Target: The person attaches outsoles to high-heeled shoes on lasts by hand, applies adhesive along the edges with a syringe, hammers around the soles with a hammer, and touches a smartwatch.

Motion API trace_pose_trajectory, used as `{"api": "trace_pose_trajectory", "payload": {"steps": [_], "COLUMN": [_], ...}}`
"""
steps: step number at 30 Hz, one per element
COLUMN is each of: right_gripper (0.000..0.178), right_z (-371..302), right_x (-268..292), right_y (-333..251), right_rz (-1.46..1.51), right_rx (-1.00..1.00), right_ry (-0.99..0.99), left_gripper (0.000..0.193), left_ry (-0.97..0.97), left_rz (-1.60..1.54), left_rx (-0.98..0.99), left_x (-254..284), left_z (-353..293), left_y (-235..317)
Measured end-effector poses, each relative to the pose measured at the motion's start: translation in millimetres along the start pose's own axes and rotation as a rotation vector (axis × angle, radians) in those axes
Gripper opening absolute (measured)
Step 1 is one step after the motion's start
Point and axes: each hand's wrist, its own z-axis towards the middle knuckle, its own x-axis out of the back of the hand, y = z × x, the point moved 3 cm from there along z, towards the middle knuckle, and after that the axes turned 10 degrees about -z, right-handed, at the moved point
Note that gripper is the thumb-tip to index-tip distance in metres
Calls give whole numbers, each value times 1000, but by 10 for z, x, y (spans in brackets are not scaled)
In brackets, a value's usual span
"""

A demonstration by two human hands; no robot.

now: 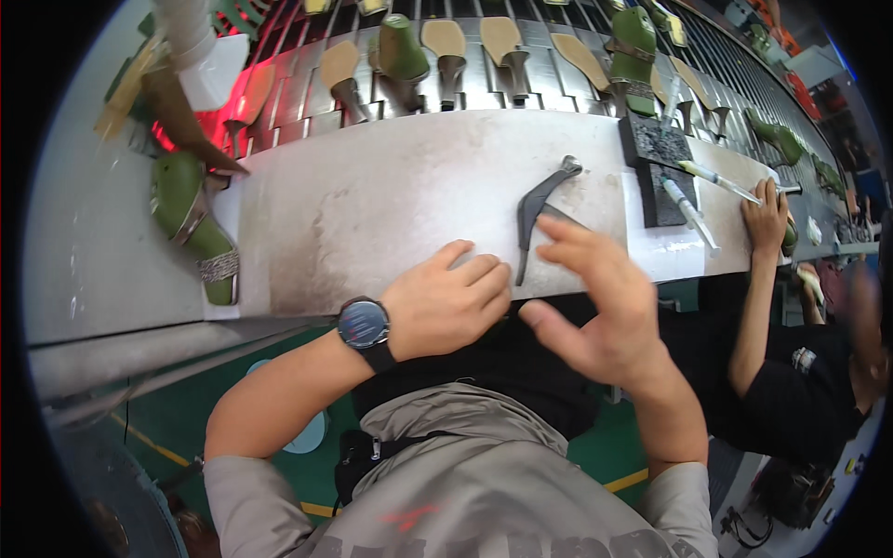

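My left hand [446, 302] is at the front edge of the white work surface [400, 195], its back up and its fingers loosely bent and partly apart. Its thumb is hidden, and nothing shows in its grasp. To the right, my right hand [600, 298] is raised with thumb and fingers spread, slightly blurred and holding nothing. Just beyond its fingertips lie dark metal pincers [532, 206], with a rounded jaw end pointing away from me and part of one handle covered by the hand. At the far left, a green shoe last [186, 200] wears a sandal with a glittery strap.
Behind the surface, a slatted metal conveyor [298, 116] carries tan heeled soles [444, 42] and green lasts [402, 51]. Dark blocks [656, 167] with syringes [690, 214] stand right. A co-worker's hand [767, 219] is beyond them. A white nozzle [209, 70] hangs upper left.
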Motion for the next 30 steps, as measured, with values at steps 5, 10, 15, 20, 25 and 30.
{"api": "trace_pose_trajectory", "payload": {"steps": [5,10,15,20,25,30], "right_gripper": [51,54,68,80,90,94], "right_z": [283,-9,-312,-405,-484,-592], "right_x": [77,-503,-797,-842,-841,-952], "right_y": [-233,-666,-983,-1108,-1209,-1294], "right_rz": [17,108,117,207,265,282], "right_rx": [130,57,-196,-247,-214,-221], "right_ry": [-103,-199,-143,-108,-118,-81], "left_gripper": [34,43,33,37,35,32], "left_ry": [-256,-200,-136,-125,-79,-73], "left_rz": [-27,-82,3,162,236,296], "left_rx": [26,-36,4,21,31,41], "left_x": [61,37,17,-48,-139,-197], "left_z": [151,163,134,92,71,77], "left_y": [-9,-31,2,78,135,169]}}
